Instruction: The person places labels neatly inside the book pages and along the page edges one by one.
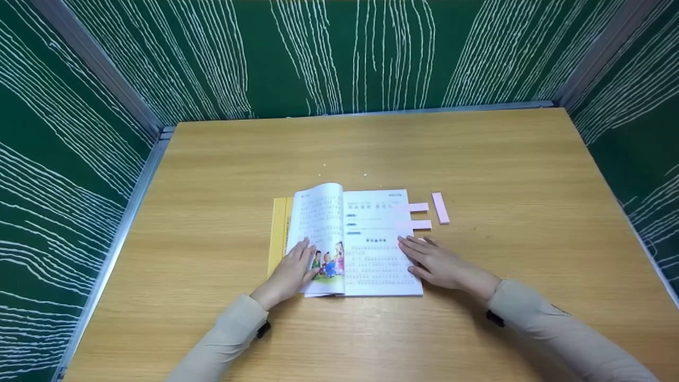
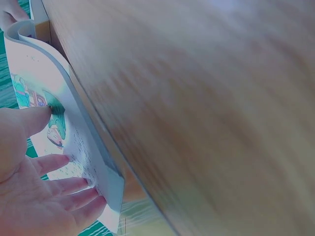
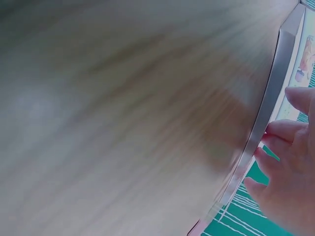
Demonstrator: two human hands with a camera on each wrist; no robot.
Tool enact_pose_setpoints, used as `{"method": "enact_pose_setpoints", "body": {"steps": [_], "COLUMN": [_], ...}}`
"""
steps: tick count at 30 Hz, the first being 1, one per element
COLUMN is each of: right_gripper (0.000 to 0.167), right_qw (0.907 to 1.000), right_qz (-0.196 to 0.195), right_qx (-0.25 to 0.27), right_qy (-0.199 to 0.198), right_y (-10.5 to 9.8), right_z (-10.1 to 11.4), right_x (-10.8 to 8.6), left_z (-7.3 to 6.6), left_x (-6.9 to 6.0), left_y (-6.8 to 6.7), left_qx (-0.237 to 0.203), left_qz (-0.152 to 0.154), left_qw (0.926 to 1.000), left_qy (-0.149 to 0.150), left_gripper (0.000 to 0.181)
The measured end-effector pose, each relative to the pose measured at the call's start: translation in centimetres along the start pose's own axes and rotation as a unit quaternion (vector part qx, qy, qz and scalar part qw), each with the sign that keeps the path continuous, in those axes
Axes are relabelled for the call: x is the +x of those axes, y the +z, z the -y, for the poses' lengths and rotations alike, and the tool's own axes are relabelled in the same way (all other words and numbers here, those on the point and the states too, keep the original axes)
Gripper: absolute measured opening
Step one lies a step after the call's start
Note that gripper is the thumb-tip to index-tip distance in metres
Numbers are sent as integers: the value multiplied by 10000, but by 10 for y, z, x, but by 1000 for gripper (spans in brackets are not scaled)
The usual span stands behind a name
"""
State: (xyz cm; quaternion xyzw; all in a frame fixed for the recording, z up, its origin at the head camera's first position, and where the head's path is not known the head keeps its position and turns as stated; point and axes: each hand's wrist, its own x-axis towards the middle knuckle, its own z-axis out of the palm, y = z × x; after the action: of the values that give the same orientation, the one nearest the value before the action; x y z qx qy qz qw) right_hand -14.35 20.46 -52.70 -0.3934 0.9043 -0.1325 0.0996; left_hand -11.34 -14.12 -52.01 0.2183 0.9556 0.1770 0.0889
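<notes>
An open book point(image 1: 374, 270) with printed text lies on the table, its left pages bulging up in a curve near the spine. A coloured picture of several figures shows at the foot of the left page. My left hand point(image 1: 289, 273) rests on that page with its fingers spread; the left wrist view shows the thumb on the picture point(image 2: 56, 118). On the right page's outer edge lies my right hand point(image 1: 437, 262), fingers extended and touching the paper. Two pink sticky tabs point(image 1: 419, 207) jut out from that edge above the right hand. Neither hand grips anything.
Beyond the tabs, a separate pink strip point(image 1: 440, 208) lies on the wooden table point(image 1: 477, 159). The yellow cover point(image 1: 278, 233) shows at the book's left side. Small white scraps point(image 1: 365, 174) dot the table behind the book. Green panels point(image 1: 339, 58) with white lines enclose the back and sides.
</notes>
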Motion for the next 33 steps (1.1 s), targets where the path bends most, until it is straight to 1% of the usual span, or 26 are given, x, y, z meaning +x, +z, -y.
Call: {"method": "enact_pose_setpoints", "body": {"steps": [7,10,15,19,22,25,27,30,33], "right_gripper": [53,54,50,41,33,25,18,13,12], "right_qw": [9999,9999,9999,9990,9970,9925,9869,9813,9790], "right_qz": [-53,-40,-100,-391,-709,-1172,-1556,-1894,-2035], "right_qx": [-138,-103,34,175,201,138,83,39,37], "right_qy": [-58,-27,3,-136,-242,-321,-418,-328,-102], "right_y": [0,-2,-5,-9,-14,-18,-20,-23,-27], "right_z": [4,5,6,5,3,-2,-7,-14,-21], "right_x": [4,4,6,8,8,7,6,3,-1], "left_z": [-1,-1,0,0,-1,-1,-1,-1,-2], "left_x": [0,0,0,-1,-1,-1,-1,-1,-1], "left_y": [0,0,-1,-1,-2,-2,-2,-2,-1], "left_qx": [16,-1,42,158,173,141,128,92,77], "left_qz": [79,104,76,51,78,99,118,124,114], "left_qw": [10000,9999,10000,9999,9998,9998,9998,9998,9998], "left_qy": [-44,-82,-33,49,0,-67,-95,-111,-108], "left_gripper": [54,54,54,54,54,54,54,55,55]}}
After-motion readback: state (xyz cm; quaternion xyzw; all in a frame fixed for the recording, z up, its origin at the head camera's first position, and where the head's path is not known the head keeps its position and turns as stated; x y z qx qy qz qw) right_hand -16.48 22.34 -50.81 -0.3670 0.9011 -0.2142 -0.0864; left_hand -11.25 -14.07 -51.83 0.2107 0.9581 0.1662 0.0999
